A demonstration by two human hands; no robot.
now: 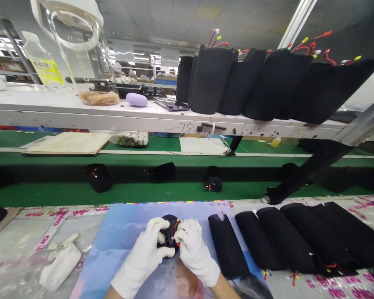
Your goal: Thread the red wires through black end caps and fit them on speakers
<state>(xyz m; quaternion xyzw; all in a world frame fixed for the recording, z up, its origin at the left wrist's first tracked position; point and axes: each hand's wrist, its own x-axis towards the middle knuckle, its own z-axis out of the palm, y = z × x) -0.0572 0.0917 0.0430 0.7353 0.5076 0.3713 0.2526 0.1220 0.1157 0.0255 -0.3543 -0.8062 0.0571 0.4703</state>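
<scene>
My gloved left hand (pixel 146 251) is closed around the side of a black rounded part (pixel 166 232), fingers on top and thumb below. Thin red wires (pixel 175 227) with a small yellow connector come out of this part. My right hand (pixel 195 247), also in a white glove, pinches the wires at the part's right edge. Its fingertips cover what exactly lies between them. Both hands are over a blue printed sheet (pixel 118 232). Just right of my right hand lies a black fabric-like sleeve (pixel 229 247).
More black sleeves (pixel 286 238) with wire ends lie in a row at right. Others (pixel 212 79) stand on the white shelf (pixel 137 118) above. Beyond the table, a green conveyor belt (pixel 68 193) carries black pieces. A spare white glove (pixel 60 265) rests at left.
</scene>
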